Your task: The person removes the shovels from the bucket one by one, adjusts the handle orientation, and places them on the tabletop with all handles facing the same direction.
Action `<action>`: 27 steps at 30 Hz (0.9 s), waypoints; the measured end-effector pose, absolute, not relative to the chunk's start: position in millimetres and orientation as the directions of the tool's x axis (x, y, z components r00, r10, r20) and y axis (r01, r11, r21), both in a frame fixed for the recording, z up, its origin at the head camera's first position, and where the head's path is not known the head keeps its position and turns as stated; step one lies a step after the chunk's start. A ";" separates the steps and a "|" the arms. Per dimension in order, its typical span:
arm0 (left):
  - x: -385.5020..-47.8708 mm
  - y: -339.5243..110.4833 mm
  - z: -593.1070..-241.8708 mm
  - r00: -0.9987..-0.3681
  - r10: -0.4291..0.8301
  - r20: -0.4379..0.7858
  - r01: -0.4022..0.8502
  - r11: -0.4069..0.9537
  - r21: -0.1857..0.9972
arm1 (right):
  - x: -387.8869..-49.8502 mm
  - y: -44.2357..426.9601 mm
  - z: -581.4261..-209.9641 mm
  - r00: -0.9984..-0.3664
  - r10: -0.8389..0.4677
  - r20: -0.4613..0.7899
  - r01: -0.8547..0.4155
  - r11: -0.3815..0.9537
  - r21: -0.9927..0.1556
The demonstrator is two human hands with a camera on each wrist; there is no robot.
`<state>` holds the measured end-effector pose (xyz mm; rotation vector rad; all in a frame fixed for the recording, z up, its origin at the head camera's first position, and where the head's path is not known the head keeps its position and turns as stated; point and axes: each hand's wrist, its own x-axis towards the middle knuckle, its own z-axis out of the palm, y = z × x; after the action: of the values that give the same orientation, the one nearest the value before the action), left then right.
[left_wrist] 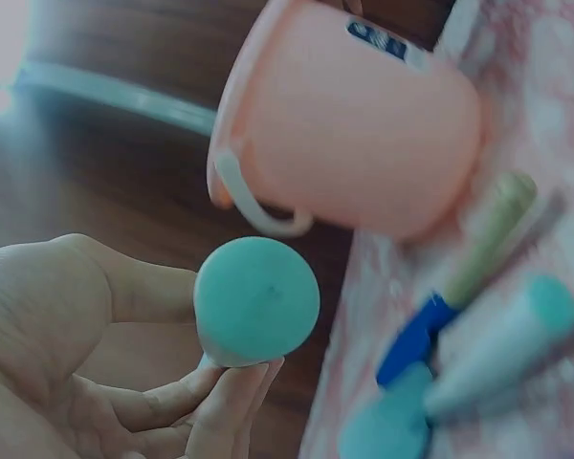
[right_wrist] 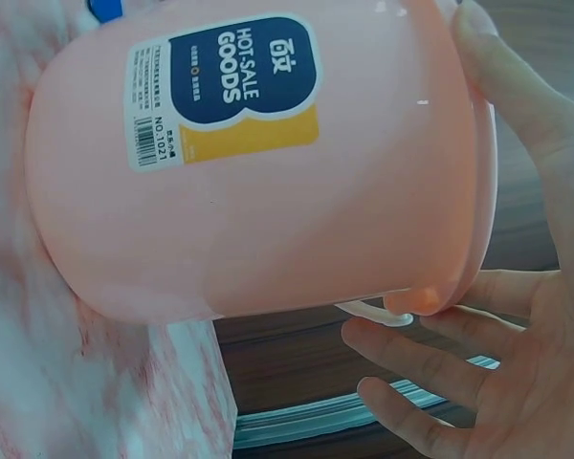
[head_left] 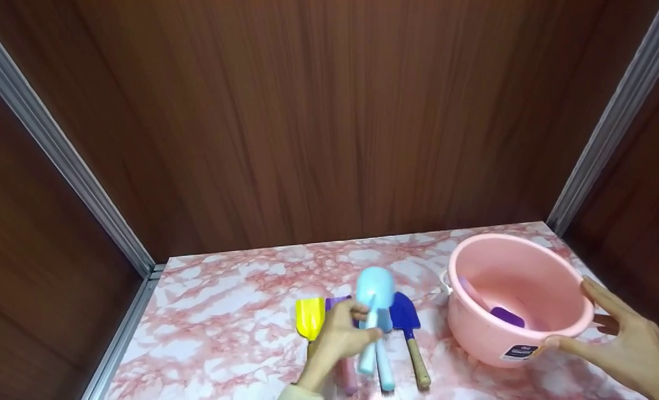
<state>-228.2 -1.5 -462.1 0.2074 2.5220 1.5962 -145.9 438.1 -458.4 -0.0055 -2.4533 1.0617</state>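
My left hand point(head_left: 338, 333) pinches the pale handle of a light blue toy shovel point(head_left: 375, 284), lifted over the others. The handle's round turquoise end point(left_wrist: 258, 301) faces the left wrist camera. Below it lies a second light blue shovel point(head_left: 384, 368), its blade partly covered. A dark blue shovel point(head_left: 405, 312) with a wooden handle is to its right. On the left are a yellow shovel point(head_left: 309, 316) and a purple shovel point(head_left: 336, 302), both partly behind the hand. My right hand point(head_left: 629, 339) holds the rim of a pink bucket point(head_left: 474, 339), thumb by the label, outer fingers spread.
A purple shovel point(head_left: 507, 317) lies inside the bucket. The bucket's white handle point(left_wrist: 258, 206) hangs at its side. Everything stands on a pink marbled tabletop point(head_left: 213, 311), with brown wood panels point(head_left: 329, 122) behind and at both sides, joined by metal strips.
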 end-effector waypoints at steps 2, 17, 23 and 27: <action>-228.4 -12.6 -471.1 -0.984 0.171 -0.040 0.037 0.420 0.907 | -146.4 438.0 -457.9 -0.893 0.186 0.410 -0.171 0.703 -0.690; -221.4 -80.2 -508.5 -0.998 -0.007 -0.059 -0.056 0.428 0.902 | -147.6 434.2 -456.5 -0.902 0.194 0.386 -0.153 0.692 -0.706; -219.2 -104.3 -516.0 -0.995 -0.052 -0.086 -0.100 0.432 0.896 | -147.0 434.4 -456.6 -0.911 0.202 0.359 -0.124 0.696 -0.707; -220.1 -117.3 -520.8 -0.989 -0.086 -0.124 -0.149 0.429 0.891 | -146.9 436.1 -457.2 -0.914 0.202 0.353 -0.116 0.702 -0.702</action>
<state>-220.1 -117.3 -520.8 -0.2141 2.6050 1.6328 -146.9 436.1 -457.2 -0.0670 -2.5048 1.0726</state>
